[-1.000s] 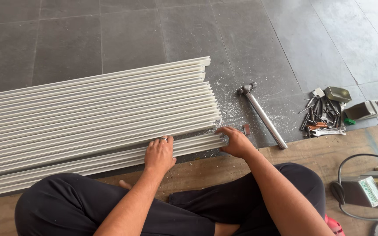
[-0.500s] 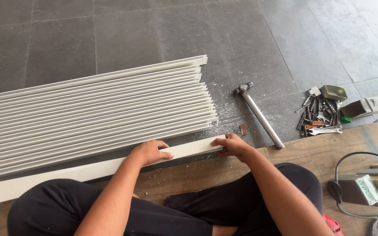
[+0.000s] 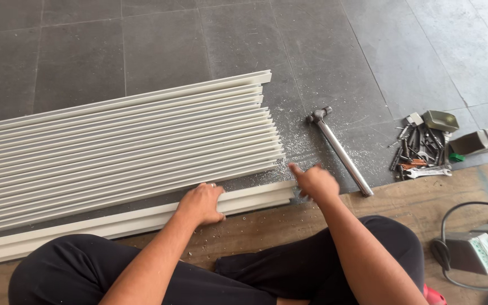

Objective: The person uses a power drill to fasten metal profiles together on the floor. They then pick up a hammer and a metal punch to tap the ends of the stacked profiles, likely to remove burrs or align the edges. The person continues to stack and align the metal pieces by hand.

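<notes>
Grey floor tiles carry a stack of long white strips, laid side by side. One white strip lies apart from the stack, nearest the seated person, along the edge of a wooden board. Left hand rests on this strip, fingers curled over its far edge. Right hand hovers just beyond the strip's right end, loosely closed, holding nothing visible. A hammer lies right of the stack, with a pile of small tools further right.
</notes>
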